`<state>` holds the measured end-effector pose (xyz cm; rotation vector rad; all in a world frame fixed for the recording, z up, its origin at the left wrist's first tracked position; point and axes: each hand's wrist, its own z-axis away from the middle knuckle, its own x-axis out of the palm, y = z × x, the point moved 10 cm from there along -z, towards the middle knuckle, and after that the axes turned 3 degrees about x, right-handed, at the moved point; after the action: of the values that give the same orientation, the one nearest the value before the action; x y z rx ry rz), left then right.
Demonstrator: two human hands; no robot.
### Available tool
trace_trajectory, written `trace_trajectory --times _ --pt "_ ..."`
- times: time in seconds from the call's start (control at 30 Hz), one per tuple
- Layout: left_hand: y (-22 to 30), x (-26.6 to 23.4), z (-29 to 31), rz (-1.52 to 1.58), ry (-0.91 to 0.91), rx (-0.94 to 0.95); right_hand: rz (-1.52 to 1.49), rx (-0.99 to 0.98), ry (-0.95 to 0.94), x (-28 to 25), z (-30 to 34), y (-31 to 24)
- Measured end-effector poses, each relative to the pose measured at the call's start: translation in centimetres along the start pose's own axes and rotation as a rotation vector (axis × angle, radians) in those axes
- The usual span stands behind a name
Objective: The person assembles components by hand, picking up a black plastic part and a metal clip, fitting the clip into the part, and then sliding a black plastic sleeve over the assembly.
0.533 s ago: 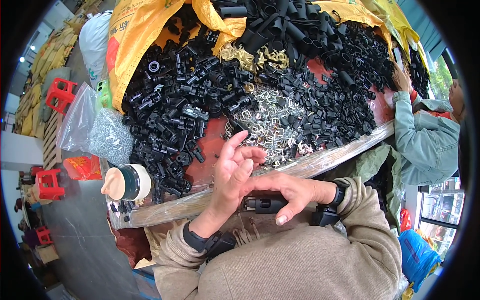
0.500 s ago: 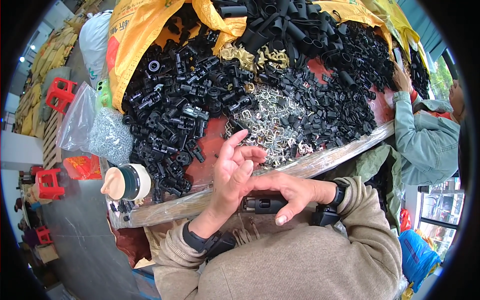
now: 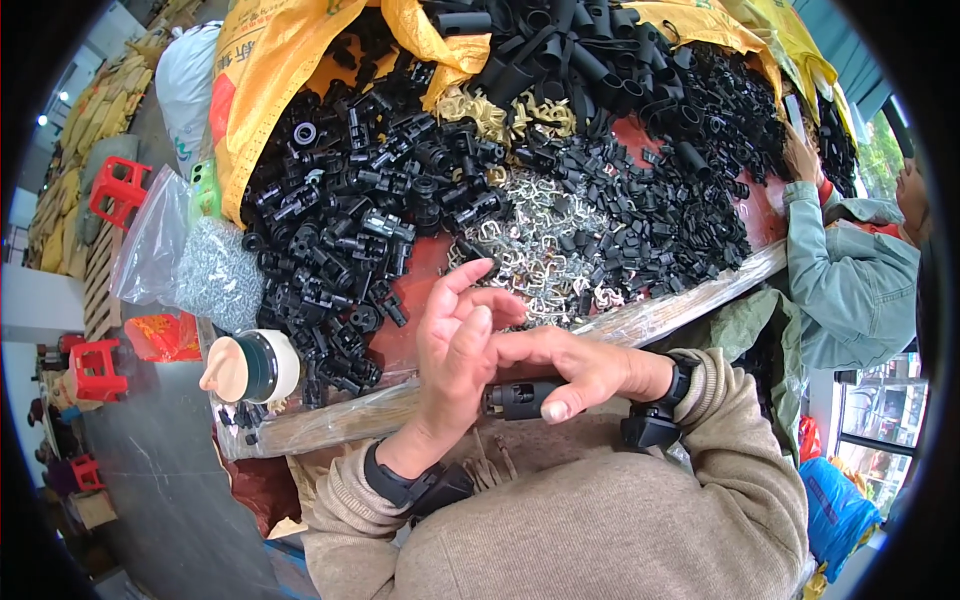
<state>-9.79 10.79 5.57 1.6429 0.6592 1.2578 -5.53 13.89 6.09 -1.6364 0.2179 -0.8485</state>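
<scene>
In front of my body, a short black plastic cylinder [image 3: 515, 400] with slots in its side lies sideways between my hands. My right hand [image 3: 590, 375] grips it, thumb across its near side and index finger reaching over to my left palm. The cylinder's left end meets the heel of my left hand [image 3: 455, 355], whose fingers are raised and apart, the index extended and the others loosely bent. Just beyond my left fingertips is a heap of small bent metal clips [image 3: 540, 240]. Black ribbed plastic fittings [image 3: 340, 220] are piled to the left.
The red worktop [image 3: 420, 275] has a wrapped front rail [image 3: 340, 425]. A lidded jar [image 3: 275, 365] and a bag of screws [image 3: 222, 275] stand left. Small black parts [image 3: 680, 205] and black tubes [image 3: 590, 60] spread beyond. A co-worker's hand [image 3: 800, 155] reaches in at right.
The black cylinder has turned slightly and tipped up a little, with more of it covered by my right thumb. My left hand has shifted slightly left, its thumb moving with it.
</scene>
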Motion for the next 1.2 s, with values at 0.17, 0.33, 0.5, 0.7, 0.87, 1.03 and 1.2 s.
trace_trajectory --times 0.17,0.33,0.5,0.7,0.87,1.03,1.2 --pt "0.2 -1.6 0.2 0.049 0.052 0.003 -0.088 0.075 -0.109 0.7 -0.1 1.0" --pt "0.0 -0.4 1.1 0.007 -0.055 -0.017 -0.054 -0.085 -0.047 0.7 0.1 -1.1" --pt "0.2 0.5 1.3 -0.041 -0.113 -0.001 0.021 -0.110 0.012 0.5 0.3 -1.2" --pt "0.8 1.9 1.5 -0.129 -0.151 0.039 0.261 -0.127 -0.040 1.3 0.2 -1.4" --pt "0.4 2.8 1.9 -0.203 -0.190 0.085 0.217 -0.061 0.044 1.0 0.3 -0.7" --pt "0.2 2.9 1.9 -0.223 -0.201 0.088 0.215 -0.097 0.059 0.7 0.3 -0.5" --pt "0.0 2.8 1.8 -0.214 -0.164 0.089 0.244 -0.081 0.054 0.5 0.4 -1.1"
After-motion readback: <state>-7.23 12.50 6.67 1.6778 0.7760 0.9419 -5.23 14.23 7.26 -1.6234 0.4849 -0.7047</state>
